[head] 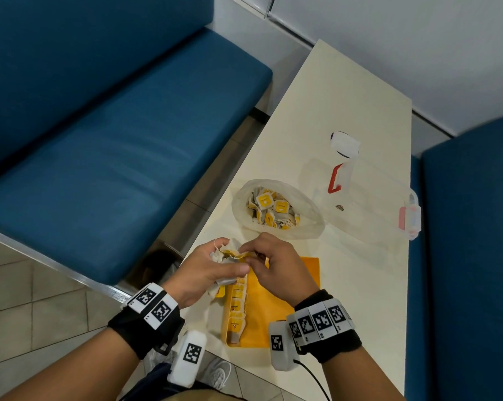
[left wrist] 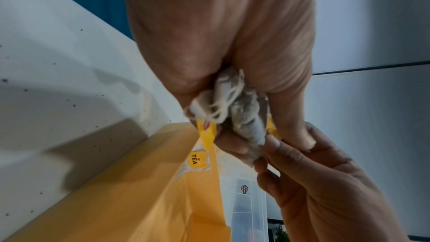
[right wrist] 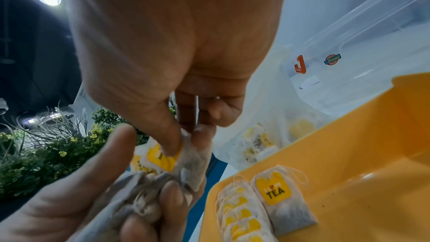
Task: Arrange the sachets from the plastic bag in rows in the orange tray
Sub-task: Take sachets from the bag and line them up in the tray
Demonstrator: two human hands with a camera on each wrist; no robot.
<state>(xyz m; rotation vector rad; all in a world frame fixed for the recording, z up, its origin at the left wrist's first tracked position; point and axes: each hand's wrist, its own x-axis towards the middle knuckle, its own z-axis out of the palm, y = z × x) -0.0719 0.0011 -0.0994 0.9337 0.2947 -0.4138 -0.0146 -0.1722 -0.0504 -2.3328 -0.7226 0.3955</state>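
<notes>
bare tray floor (head: 276,299) lies right of the sachet row (head: 237,308).

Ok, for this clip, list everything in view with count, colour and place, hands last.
orange tray: one, orange, near end of the table, under the hands
row of sachets: one row, count unclear, white with yellow tags, along the tray's left side
plastic bag: one, clear, beyond the tray, open, holding many sachets
bunch of sachets: several, white and yellow, above the tray
clear container: one, transparent with red clips, right of the bag
table: one, cream
benches: two, blue, either side of the table
left hand: grips the bunch
right hand: pinches one sachet from the bunch
</notes>
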